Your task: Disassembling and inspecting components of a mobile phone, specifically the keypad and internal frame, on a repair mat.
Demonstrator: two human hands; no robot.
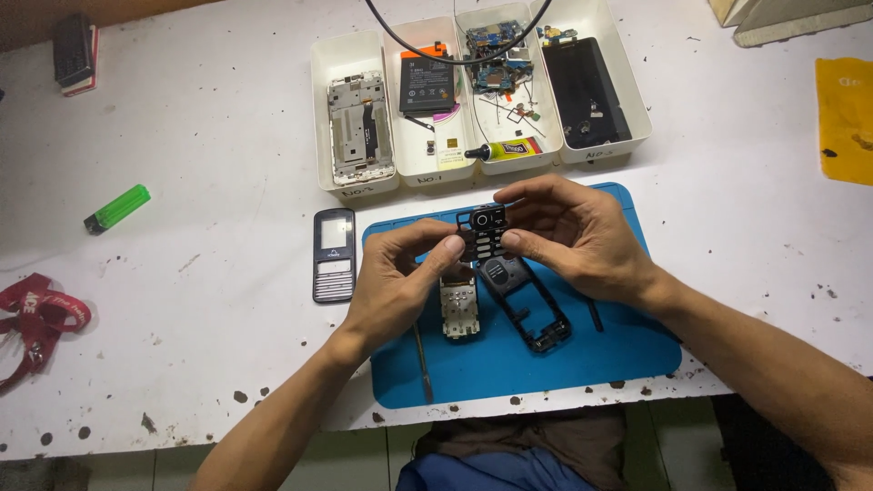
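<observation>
Both hands hold a small black phone keypad frame [483, 231] above a blue work mat [582, 359]. My left hand [397, 284] pinches its left edge with thumb and fingers. My right hand [573, 233] grips its top and right side. Under the hands on the mat lie a phone circuit board [459, 311] and a black phone housing [530, 309]. A thin metal tool [424, 365] rests on the mat near its front edge. A black phone front cover [334, 255] lies on the white table just left of the mat.
Several white trays [355, 186] behind the mat hold a phone chassis [361, 125], a battery [427, 84], small boards, a glue tube [506, 150] and a black panel [596, 91]. A green lighter [117, 208] and a red lanyard [38, 318] lie at the left. A yellow packet [846, 118] sits far right.
</observation>
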